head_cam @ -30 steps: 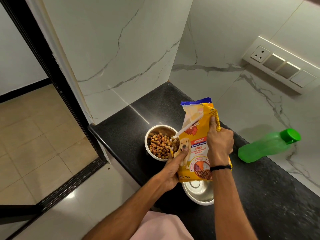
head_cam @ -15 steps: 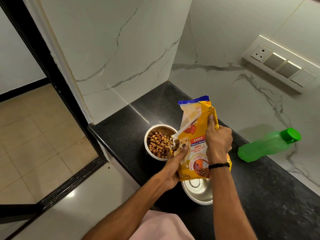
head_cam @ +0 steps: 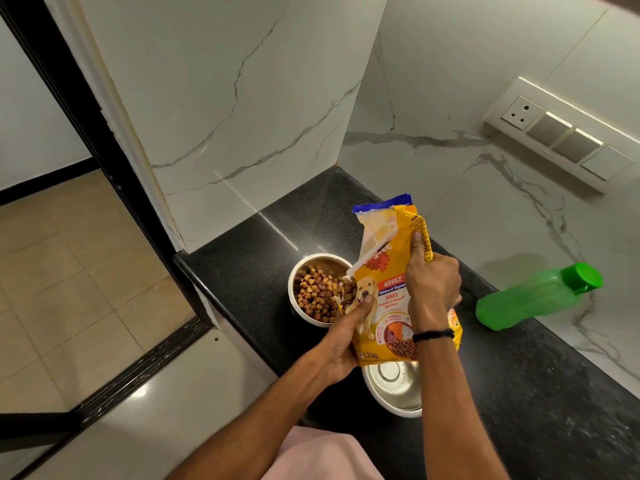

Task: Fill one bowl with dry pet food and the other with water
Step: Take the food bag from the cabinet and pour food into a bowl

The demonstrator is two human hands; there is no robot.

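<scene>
One bowl [head_cam: 293, 300]: far-left, kibble [head_cam: 317, 294] in; likely done.
Near bowl [head_cam: 391, 393]: empty; water left.
Fingers [head_cam: 365, 302]: left hand [head_cam: 341, 341], right hand [head_cam: 433, 292] clamped on pet-food bag [head_cam: 389, 289].

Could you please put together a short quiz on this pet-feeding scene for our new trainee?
1. True or false: the green bottle is uncapped.
2. Which bowl holds kibble? A) the far bowl; B) the near bowl; C) both.
3. Fill in: the left hand and the right hand both grip the ____.
Key: 1 false, it is capped. 2 A; the near bowl's visible part is bare steel. 3 food bag.
</scene>
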